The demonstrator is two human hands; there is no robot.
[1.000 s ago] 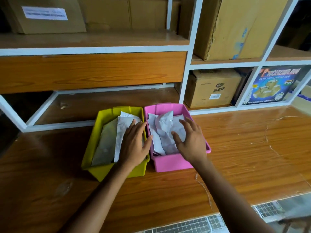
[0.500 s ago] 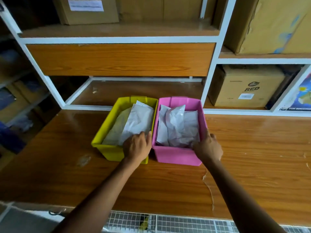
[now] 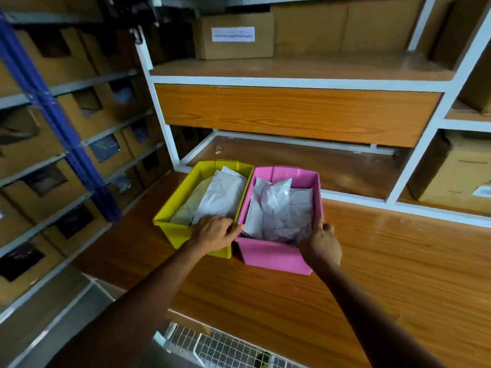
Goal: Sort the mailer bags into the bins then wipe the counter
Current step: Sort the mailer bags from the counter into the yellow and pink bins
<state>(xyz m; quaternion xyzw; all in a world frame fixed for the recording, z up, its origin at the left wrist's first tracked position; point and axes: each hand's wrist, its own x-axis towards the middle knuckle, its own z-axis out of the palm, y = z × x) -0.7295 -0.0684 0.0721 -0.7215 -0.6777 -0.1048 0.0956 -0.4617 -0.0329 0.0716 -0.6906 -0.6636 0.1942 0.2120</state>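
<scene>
Frame centre, on wood-grain bench [image 3: 385,261]: yellow plastic bin [image 3: 183,229] touching pink plastic bin [image 3: 268,254], both w/ white mailer bags [image 3: 279,208]. Left hand [image 3: 214,232] curled over yellow bin's near rim; right hand [image 3: 321,247] gripping pink bin's near-right corner.

Labelled cardboard box [image 3: 235,35] on white-framed shelf [image 3: 300,81]; blue rack post [image 3: 57,120] left.

No text can be read. The white label [image 3: 233,34] on the cardboard box [image 3: 235,35] above the pink bin [image 3: 276,254] carries printed lines (all blurred). Another label [image 3: 482,191], on the box right of that bin, is cut off.
</scene>
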